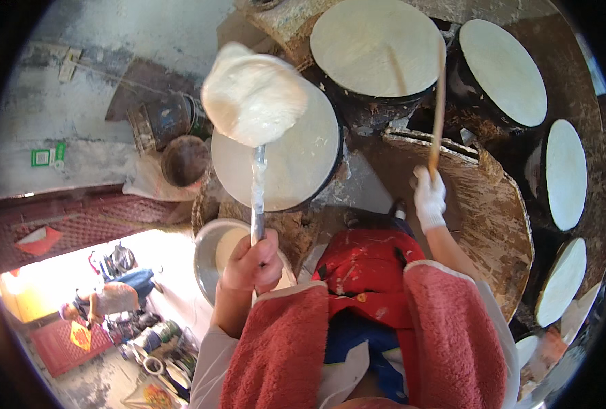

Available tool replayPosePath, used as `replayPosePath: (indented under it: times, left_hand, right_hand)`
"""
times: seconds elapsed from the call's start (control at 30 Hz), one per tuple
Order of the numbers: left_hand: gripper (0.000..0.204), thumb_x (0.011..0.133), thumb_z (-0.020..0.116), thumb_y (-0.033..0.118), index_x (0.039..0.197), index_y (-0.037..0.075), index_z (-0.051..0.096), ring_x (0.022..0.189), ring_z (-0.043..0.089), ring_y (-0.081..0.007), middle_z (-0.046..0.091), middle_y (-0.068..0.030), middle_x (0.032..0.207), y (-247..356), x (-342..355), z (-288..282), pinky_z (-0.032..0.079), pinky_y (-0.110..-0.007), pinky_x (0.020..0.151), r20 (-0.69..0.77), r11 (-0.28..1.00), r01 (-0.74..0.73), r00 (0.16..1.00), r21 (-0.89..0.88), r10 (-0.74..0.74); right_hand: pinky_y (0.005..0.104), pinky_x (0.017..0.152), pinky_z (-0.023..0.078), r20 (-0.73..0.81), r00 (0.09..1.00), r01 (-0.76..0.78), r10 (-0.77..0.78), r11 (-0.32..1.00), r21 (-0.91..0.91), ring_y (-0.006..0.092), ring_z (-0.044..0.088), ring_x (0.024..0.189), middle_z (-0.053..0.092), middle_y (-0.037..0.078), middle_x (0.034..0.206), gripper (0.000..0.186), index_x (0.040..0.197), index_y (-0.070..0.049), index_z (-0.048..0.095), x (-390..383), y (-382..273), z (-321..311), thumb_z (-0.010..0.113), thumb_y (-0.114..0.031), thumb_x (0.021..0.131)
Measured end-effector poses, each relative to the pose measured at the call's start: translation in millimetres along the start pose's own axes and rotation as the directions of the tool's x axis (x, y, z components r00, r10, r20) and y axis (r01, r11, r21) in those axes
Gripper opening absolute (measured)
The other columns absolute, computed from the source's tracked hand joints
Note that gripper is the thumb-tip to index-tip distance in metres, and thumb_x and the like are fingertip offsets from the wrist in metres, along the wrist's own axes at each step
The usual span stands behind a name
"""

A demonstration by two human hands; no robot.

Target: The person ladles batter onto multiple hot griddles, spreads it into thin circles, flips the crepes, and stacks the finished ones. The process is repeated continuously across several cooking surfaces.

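Note:
My bare left hand (254, 264) is wrapped round the handle of a ladle (258, 194), which points away from me. Pale, wet batter (256, 102) fills and coats its head, blurred by motion, over the nearest round griddle (303, 163). That griddle carries a thin pale layer. In a white glove, my right hand (429, 199) grips a long thin wooden stick (439, 112). The stick's far end reaches the right edge of another griddle (368, 44), also covered with a pale sheet. Under my left wrist stands a metal basin (205, 258) with pale liquid inside.
More pale-covered griddles curve round my right: one far (501, 71), one beside me (566, 174), one nearer (562, 283). A stained round board (497, 225) lies inside their arc. Dark buckets (184, 161) stand by the left wall. Beyond a doorway at lower left is another person (109, 303).

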State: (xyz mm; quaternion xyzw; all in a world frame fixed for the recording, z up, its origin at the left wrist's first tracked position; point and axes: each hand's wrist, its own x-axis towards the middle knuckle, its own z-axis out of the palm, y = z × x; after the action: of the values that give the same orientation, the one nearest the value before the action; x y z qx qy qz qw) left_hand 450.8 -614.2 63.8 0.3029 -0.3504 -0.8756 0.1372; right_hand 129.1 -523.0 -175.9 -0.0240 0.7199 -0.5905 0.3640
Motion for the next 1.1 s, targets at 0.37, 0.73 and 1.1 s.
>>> replayPosePath:
  times: [0.37,0.73,1.1]
  left_hand:
    - [0.029,0.103,0.039,0.032,0.08,0.015,0.04,0.034,0.026,-0.003,0.026,0.0084,0.049,-50,116,83,0.023,-0.021,0.03,0.368,0.539,0.681,0.727,-0.496,-0.58]
    - [0.03,0.105,0.032,0.029,0.081,0.011,0.033,0.031,0.026,-0.0052,0.023,0.0054,0.044,-106,156,234,0.022,-0.022,0.028,0.735,0.573,0.775,0.548,-0.266,-0.399]
    - [0.03,0.105,0.029,0.03,0.082,0.012,0.036,0.034,0.024,-0.004,0.026,0.0062,0.049,-145,261,369,0.023,-0.019,0.03,0.353,0.217,0.976,0.209,-0.017,-0.912]
  right_hand:
    - [0.0346,0.077,0.048,-0.447,0.848,0.104,-0.285,0.916,-0.387,0.0223,0.06,0.079,0.065,0.011,0.087,0.026,0.103,-0.001,0.062,-124,96,-216,0.056,-0.024,0.093]
    - [0.0369,0.07,0.048,-0.755,0.652,-0.03,-0.067,0.993,-0.115,0.0258,0.061,0.073,0.063,0.016,0.079,0.031,0.101,-0.003,0.062,-162,115,-373,0.059,-0.032,0.093]
    - [0.0426,0.093,0.045,-0.827,0.491,-0.243,-0.274,0.869,-0.432,0.0381,0.056,0.109,0.058,0.023,0.115,0.061,0.125,-0.003,0.05,-59,-15,-520,0.064,-0.046,0.084]
